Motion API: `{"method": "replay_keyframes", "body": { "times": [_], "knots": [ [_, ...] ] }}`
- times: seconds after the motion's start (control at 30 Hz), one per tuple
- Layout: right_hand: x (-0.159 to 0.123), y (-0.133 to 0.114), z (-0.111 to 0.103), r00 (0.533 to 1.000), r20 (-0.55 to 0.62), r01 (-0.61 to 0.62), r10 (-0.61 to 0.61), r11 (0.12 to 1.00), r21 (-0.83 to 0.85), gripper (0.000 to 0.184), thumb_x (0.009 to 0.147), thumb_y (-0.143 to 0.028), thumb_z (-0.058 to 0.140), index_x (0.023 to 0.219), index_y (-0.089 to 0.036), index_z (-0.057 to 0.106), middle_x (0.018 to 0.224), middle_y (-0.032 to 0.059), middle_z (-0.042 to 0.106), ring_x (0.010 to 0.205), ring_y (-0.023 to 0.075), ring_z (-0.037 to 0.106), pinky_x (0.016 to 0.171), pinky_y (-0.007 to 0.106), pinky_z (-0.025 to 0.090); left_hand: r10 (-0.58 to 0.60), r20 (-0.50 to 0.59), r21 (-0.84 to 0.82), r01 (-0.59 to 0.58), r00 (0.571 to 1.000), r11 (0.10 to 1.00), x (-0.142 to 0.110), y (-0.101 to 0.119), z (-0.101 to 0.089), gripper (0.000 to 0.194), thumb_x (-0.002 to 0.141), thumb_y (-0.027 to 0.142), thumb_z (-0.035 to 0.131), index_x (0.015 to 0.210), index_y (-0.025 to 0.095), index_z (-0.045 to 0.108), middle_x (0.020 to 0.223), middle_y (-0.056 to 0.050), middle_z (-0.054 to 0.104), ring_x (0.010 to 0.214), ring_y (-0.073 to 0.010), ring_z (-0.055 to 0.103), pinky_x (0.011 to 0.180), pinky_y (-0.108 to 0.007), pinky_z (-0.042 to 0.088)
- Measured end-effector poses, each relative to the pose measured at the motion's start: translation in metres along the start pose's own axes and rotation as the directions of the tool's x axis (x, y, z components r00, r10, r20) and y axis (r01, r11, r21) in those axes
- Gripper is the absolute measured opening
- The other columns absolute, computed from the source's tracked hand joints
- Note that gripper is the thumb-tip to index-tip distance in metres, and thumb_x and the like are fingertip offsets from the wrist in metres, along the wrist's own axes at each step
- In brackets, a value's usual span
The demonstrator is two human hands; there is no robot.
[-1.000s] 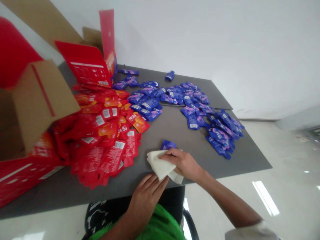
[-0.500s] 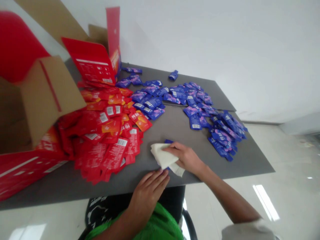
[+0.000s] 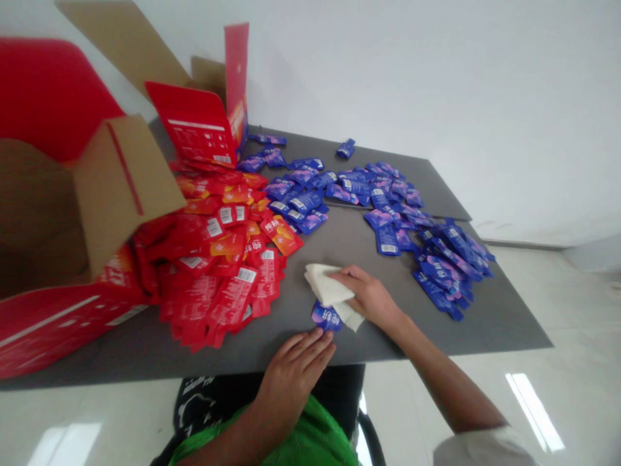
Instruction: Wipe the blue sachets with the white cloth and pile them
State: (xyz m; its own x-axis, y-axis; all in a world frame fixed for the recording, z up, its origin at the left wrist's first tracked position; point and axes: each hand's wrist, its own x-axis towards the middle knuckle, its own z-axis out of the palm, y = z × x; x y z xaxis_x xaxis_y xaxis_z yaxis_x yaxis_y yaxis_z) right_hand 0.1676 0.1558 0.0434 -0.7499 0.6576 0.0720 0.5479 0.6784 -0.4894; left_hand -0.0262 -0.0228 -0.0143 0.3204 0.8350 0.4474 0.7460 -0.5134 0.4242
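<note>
Dark grey rectangular tabletop (image 3: 466,330) holds a heap of glossy red foil sachets (image 3: 218,291) and scattered blue foil sachets (image 3: 383,239). Extended from the side, the right hand (image 3: 369,298) lies over a folded white cloth (image 3: 324,285), grip unclear; the open left hand (image 3: 294,382) has its fingertips (image 3: 317,335) against a single blue foil sachet (image 3: 326,317).

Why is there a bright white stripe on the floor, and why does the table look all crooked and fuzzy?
In the head view, the stripe on the shiny floor is glare from a light. Also in the head view, the gray table looks slanted because the picture is tilted and stretched at its edges. The blue sachets look slightly blurry there.
</note>
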Motion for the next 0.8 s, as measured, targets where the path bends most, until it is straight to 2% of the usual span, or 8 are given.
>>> {"method": "replay_keyframes", "body": {
  "times": [0.1, 0.2, 0.33, 0.4, 0.5, 0.6, 0.7, 0.8],
  "knots": [
    [0.010, 0.011, -0.016, 0.993, -0.105, -0.063, 0.055, 0.996, -0.071, 0.055, 0.089, -0.005, 0.056, 0.141, -0.023, 0.061, 0.124, 0.0117, 0.066, 0.109, 0.0257, 0.068, 0.090, 0.036, 0.059, 0.004, 0.003, 0.007, -0.004, 1.000, 1.000, 0.000, -0.001, 0.001, 0.037, 0.111, 0.022, 0.038, 0.131, 0.021, 0.069, 0.137, -0.003, 0.071, 0.129, -0.0168, 0.063, 0.108, -0.035, 0.048],
    [-0.008, -0.013, -0.017, 0.994, -0.107, 0.012, -0.012, 1.000, 0.004, 0.056, 0.093, -0.008, 0.054, 0.146, -0.028, 0.056, 0.127, 0.0101, 0.066, 0.112, 0.0235, 0.068, 0.092, 0.033, 0.058, -0.024, -0.005, -0.010, 0.024, 1.000, 1.000, -0.001, 0.001, 0.002, 0.035, 0.109, 0.022, 0.042, 0.128, 0.022, 0.070, 0.129, -0.004, 0.075, 0.122, -0.0182, 0.067, 0.107, -0.036, 0.050],
    [-0.029, -0.042, 0.003, 0.986, 0.103, 0.125, -0.129, 0.991, 0.045, 0.046, 0.095, -0.013, 0.058, 0.139, -0.026, 0.061, 0.123, 0.0084, 0.070, 0.106, 0.0214, 0.071, 0.089, 0.030, 0.058, -0.072, -0.024, -0.028, 0.071, 0.997, 0.997, -0.001, 0.003, 0.000, 0.028, 0.106, 0.021, 0.050, 0.116, 0.026, 0.076, 0.095, -0.001, 0.080, 0.090, -0.0180, 0.074, 0.102, -0.037, 0.053],
    [-0.020, -0.033, 0.008, 0.987, 0.125, 0.097, -0.104, 0.994, 0.055, 0.045, 0.095, -0.012, 0.059, 0.138, -0.025, 0.063, 0.123, 0.0081, 0.070, 0.104, 0.0201, 0.071, 0.089, 0.028, 0.058, -0.059, -0.009, -0.021, 0.059, 0.998, 0.998, 0.000, 0.002, -0.001, 0.030, 0.107, 0.020, 0.047, 0.120, 0.025, 0.074, 0.106, -0.002, 0.081, 0.097, -0.0181, 0.074, 0.102, -0.037, 0.053],
    [0.006, -0.001, -0.003, 0.999, 0.035, -0.034, 0.035, 0.999, -0.021, 0.051, 0.092, -0.008, 0.059, 0.141, -0.022, 0.062, 0.125, 0.0107, 0.067, 0.108, 0.0223, 0.070, 0.092, 0.031, 0.058, -0.010, 0.029, 0.002, 0.010, 1.000, 1.000, 0.001, 0.001, -0.003, 0.035, 0.109, 0.019, 0.041, 0.130, 0.021, 0.068, 0.135, -0.003, 0.072, 0.124, -0.0184, 0.067, 0.106, -0.036, 0.051],
    [0.016, 0.012, -0.021, 0.993, -0.042, -0.111, 0.106, 0.984, -0.138, 0.056, 0.089, -0.005, 0.059, 0.142, -0.025, 0.062, 0.126, 0.0112, 0.067, 0.106, 0.0246, 0.069, 0.088, 0.033, 0.060, -0.006, 0.041, 0.019, 0.005, 0.999, 1.000, 0.001, 0.000, -0.001, 0.036, 0.109, 0.019, 0.040, 0.131, 0.021, 0.068, 0.138, -0.003, 0.070, 0.128, -0.0180, 0.064, 0.107, -0.036, 0.051],
    [-0.006, -0.012, -0.021, 0.998, -0.063, -0.021, 0.017, 0.998, -0.062, 0.061, 0.091, -0.005, 0.055, 0.147, -0.028, 0.056, 0.128, 0.0095, 0.066, 0.110, 0.0234, 0.068, 0.091, 0.032, 0.059, -0.032, 0.042, 0.008, 0.032, 0.999, 0.999, -0.001, 0.002, 0.000, 0.035, 0.107, 0.019, 0.044, 0.130, 0.023, 0.070, 0.131, -0.004, 0.074, 0.123, -0.0188, 0.067, 0.107, -0.036, 0.051],
    [-0.030, -0.039, -0.002, 0.991, 0.067, 0.114, -0.115, 0.993, 0.026, 0.052, 0.094, -0.010, 0.057, 0.143, -0.027, 0.059, 0.124, 0.0080, 0.070, 0.108, 0.0216, 0.070, 0.090, 0.030, 0.059, -0.072, 0.023, -0.019, 0.073, 0.997, 0.997, -0.002, 0.003, -0.001, 0.029, 0.104, 0.018, 0.052, 0.119, 0.026, 0.075, 0.102, -0.003, 0.081, 0.098, -0.0194, 0.075, 0.105, -0.039, 0.053]
  ]
}}
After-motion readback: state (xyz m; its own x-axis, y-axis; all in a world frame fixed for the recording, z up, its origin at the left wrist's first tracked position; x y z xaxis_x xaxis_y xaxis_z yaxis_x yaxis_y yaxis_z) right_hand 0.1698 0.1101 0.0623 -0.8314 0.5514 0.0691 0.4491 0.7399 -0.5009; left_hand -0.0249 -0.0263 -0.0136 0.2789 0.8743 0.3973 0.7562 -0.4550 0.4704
